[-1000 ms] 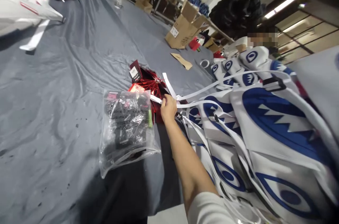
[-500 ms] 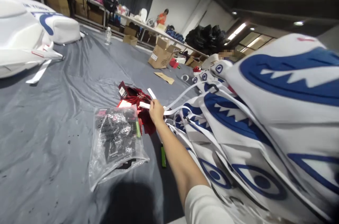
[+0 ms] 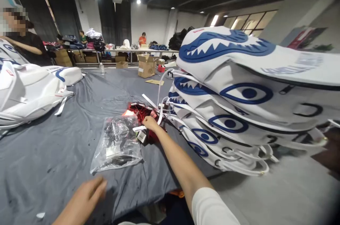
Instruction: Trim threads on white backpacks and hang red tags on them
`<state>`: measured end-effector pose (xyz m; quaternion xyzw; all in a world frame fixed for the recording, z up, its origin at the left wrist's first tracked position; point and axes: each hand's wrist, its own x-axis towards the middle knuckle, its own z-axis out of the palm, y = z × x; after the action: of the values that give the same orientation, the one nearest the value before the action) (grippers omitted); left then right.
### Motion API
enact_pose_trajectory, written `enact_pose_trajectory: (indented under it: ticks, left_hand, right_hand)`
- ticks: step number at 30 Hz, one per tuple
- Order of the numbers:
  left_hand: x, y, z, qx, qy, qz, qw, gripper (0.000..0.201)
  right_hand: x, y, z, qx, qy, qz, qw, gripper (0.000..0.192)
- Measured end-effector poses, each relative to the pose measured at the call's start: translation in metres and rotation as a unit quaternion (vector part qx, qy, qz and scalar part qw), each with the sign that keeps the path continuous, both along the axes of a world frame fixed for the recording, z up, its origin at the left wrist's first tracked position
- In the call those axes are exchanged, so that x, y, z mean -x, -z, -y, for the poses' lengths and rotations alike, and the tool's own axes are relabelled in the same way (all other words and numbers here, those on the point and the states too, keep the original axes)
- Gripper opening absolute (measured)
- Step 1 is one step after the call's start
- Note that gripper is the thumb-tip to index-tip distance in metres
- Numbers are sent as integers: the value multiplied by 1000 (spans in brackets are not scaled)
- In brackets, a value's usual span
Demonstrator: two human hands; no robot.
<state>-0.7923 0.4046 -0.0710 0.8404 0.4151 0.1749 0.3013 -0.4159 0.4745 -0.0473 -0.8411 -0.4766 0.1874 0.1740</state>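
White strap [image 3: 140, 129] is sitting pinched in the right hand [image 3: 150, 123], whose grip is closing on its end, just above the red bundle [image 3: 139, 111] and beside the clear plastic bag [image 3: 117, 143] on the grey table [image 3: 53, 147]. Left hand [image 3: 89, 191] is hovering released, fingers loose, near the bag. Stacked white bags with blue eyes [image 3: 239, 108] are lying to the right.

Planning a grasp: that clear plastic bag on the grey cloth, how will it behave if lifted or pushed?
The clear plastic bag looks floppy: its film is crinkled and lies slack over dark contents, so it would probably sag around them when lifted. The glossy film may be slippery. Pushed, it would likely slide or bunch on the grey cloth rather than roll. The right hand rests just beside it.
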Motion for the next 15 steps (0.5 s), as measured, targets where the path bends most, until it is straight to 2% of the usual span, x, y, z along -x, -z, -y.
enact_pose_trajectory:
  ticks: [2,3,4,6,7,9,11,13,15]
  left_hand:
    - [-61,6,-25,-55,52,-8,997,43]
    - [-91,14,-35,-97,84,-15,992,52]
    - [-118,23,-42,-124,91,-42,987,65]
    - [-153,47,-52,-114,75,-145,980,80]
    - [-158,60,-56,-111,69,-185,974,79]
    - [-146,83,-65,-136,46,-221,965,67]
    - [-112,99,-80,-170,17,-234,957,60]
    - [-71,103,-96,-189,-19,-249,950,57]
    - [-34,98,-112,-180,-69,-264,945,57]
  right_hand:
    - [6,0,11,6,2,2,1000,28]
    - [7,-2,15,8,5,8,1000,27]
    - [7,-6,20,11,8,16,1000,27]
    - [4,-15,28,23,13,37,999,26]
    - [2,-20,31,32,15,47,998,25]
    - [0,-26,36,50,16,63,997,23]
    - [2,-26,40,63,14,69,996,21]
    - [9,-23,44,69,7,68,995,18]
    - [20,-18,49,67,-3,61,996,17]
